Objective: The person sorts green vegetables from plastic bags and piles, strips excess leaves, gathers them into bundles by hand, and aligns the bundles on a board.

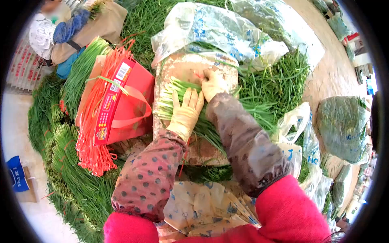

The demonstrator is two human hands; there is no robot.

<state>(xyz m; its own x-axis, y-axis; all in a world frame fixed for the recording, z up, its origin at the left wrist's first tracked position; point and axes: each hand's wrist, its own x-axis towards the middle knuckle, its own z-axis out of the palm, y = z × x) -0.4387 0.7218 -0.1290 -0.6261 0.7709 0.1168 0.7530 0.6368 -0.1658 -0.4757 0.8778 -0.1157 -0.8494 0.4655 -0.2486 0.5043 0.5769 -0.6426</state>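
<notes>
A bunch of chives (174, 91), pale stem ends to the left, lies across a worn board (223, 65) in front of me. My left hand (187, 111), in a cream glove, rests on the bunch with its fingers stretched out and slightly apart. At the bunch's far side my right hand (214, 85), gloved too, is closed with fingers curled. A small red streak shows by its fingertips; whatever these fingers hold is hidden. Under my left wrist a thin red strand (187, 143) hangs toward the board's near edge.
Left of the board stands a red bag (135, 97) with a bundle of red ties (95, 133) against it. Stacked chive bundles (73, 154) line the left. Loose greens (275, 81) and clear plastic bags (214, 28) lie behind and right. Another person (60, 28) is at upper left.
</notes>
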